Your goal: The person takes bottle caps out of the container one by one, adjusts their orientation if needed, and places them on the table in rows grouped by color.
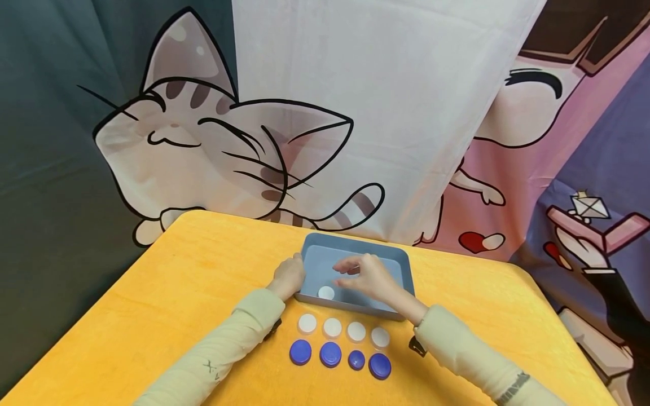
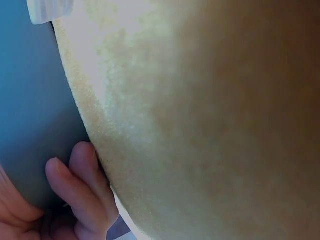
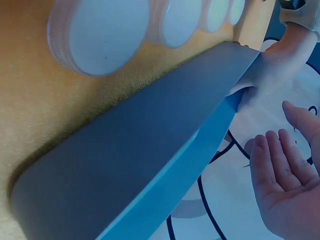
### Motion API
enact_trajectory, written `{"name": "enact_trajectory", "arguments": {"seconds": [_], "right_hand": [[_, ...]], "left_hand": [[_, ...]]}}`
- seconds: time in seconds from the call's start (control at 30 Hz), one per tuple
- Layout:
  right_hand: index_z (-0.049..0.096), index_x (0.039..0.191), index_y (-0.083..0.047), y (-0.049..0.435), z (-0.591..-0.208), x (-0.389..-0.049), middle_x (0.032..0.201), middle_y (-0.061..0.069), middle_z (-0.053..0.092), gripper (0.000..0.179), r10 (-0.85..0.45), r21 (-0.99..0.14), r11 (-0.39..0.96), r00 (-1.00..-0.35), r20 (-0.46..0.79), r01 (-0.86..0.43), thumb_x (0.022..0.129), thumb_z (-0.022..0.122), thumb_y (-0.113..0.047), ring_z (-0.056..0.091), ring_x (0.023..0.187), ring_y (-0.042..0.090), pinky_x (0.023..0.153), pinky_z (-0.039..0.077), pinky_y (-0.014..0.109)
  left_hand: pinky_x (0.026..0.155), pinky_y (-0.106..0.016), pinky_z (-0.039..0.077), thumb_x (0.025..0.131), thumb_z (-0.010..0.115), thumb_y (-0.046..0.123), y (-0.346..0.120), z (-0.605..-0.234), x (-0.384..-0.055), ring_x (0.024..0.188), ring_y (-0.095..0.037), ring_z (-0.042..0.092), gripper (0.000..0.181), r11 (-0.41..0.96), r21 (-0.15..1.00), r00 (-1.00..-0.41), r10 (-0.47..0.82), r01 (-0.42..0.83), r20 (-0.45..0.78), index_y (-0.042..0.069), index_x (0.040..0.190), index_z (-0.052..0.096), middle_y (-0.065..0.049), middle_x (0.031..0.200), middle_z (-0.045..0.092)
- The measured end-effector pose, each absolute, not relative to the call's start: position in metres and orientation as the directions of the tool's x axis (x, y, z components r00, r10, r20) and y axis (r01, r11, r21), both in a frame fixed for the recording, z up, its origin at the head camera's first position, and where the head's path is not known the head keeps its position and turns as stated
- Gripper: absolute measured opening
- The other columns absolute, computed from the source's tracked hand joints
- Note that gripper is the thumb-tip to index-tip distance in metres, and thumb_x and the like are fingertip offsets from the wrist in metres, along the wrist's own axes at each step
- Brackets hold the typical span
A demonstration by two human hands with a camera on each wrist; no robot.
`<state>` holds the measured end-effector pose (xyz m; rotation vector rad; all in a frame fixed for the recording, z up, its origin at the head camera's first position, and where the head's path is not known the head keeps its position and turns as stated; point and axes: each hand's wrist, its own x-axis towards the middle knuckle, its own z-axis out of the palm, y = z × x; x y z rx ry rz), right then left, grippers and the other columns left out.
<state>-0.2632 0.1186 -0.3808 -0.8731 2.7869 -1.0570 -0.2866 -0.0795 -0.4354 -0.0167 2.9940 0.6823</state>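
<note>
My left hand (image 1: 289, 276) grips the left side wall of a blue-grey tray (image 1: 350, 307), and its curled fingers (image 2: 82, 190) show against the grey wall in the left wrist view. My right hand (image 1: 369, 277) hovers over the tray's inside, thumb and fingers apart, with nothing between them. In the right wrist view the same right hand (image 3: 287, 185) shows an empty palm beyond the tray rim. A white bottle cap (image 1: 326, 292) lies inside the tray by its front left corner, left of the right hand.
In front of the tray runs a row of several white caps (image 1: 332, 328), with a row of several blue caps (image 1: 330, 354) nearer me; one blue cap (image 1: 356, 360) is smaller. A yellow cloth (image 1: 218, 254) covers the table. Printed curtains (image 1: 406, 113) hang behind it.
</note>
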Motion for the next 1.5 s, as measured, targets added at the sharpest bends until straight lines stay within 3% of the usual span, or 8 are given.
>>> {"name": "enact_trajectory", "arguments": {"seconds": [0.33, 0.63, 0.93, 1.37, 1.5], "right_hand": [[0.071, 0.108, -0.003, 0.101, -0.388, -0.281, 0.106, 0.013, 0.072, 0.027, -0.598, -0.617, 0.597, -0.797, 0.084, -0.513, 0.081, 0.075, -0.009, 0.068, 0.098, 0.023, 0.087, 0.054, 0.035], [0.070, 0.109, -0.002, 0.090, -0.399, -0.291, 0.107, 0.013, 0.072, 0.028, -0.629, -0.614, 0.596, -0.776, 0.043, -0.517, 0.082, 0.074, -0.009, 0.068, 0.101, 0.026, 0.086, 0.054, 0.034], [0.071, 0.108, -0.003, 0.079, -0.410, -0.292, 0.107, 0.012, 0.072, 0.028, -0.673, -0.617, 0.582, -0.740, 0.001, -0.530, 0.081, 0.075, -0.011, 0.069, 0.096, 0.023, 0.080, 0.055, 0.028], [0.071, 0.108, -0.002, 0.072, -0.419, -0.291, 0.105, 0.012, 0.072, 0.029, -0.728, -0.602, 0.532, -0.685, 0.035, -0.596, 0.081, 0.076, -0.011, 0.070, 0.093, 0.024, 0.077, 0.055, 0.022], [0.070, 0.108, -0.001, 0.075, -0.416, -0.291, 0.105, 0.012, 0.072, 0.030, -0.726, -0.598, 0.533, -0.687, 0.040, -0.598, 0.080, 0.077, -0.012, 0.069, 0.095, 0.025, 0.079, 0.055, 0.026]], "left_hand": [[0.070, -0.040, 0.054, 0.097, 0.050, 0.006, -0.080, -0.435, -0.286, 0.082, -0.031, 0.066, 0.023, 0.912, 0.408, -0.997, 0.003, -0.032, -0.083, -0.008, 0.115, 0.050, -0.022, 0.088, 0.064], [0.067, -0.038, 0.054, 0.095, 0.053, 0.006, -0.080, -0.434, -0.286, 0.078, -0.028, 0.067, 0.019, 0.913, 0.407, -0.996, -0.005, -0.042, -0.090, -0.005, 0.110, 0.052, -0.019, 0.084, 0.064], [0.070, -0.040, 0.055, 0.095, 0.051, 0.005, -0.080, -0.434, -0.285, 0.083, -0.032, 0.067, 0.016, 0.918, 0.395, -0.998, 0.008, -0.015, -0.058, -0.005, 0.108, 0.052, -0.021, 0.090, 0.065], [0.072, -0.040, 0.055, 0.095, 0.052, 0.004, -0.080, -0.433, -0.286, 0.086, -0.032, 0.067, 0.018, 0.919, 0.393, -0.997, 0.002, -0.029, -0.078, -0.005, 0.110, 0.052, -0.022, 0.094, 0.065], [0.071, -0.040, 0.055, 0.095, 0.051, 0.005, -0.080, -0.434, -0.287, 0.084, -0.031, 0.067, 0.017, 0.916, 0.400, -0.997, -0.003, -0.034, -0.078, -0.005, 0.109, 0.052, -0.021, 0.091, 0.065]]}}
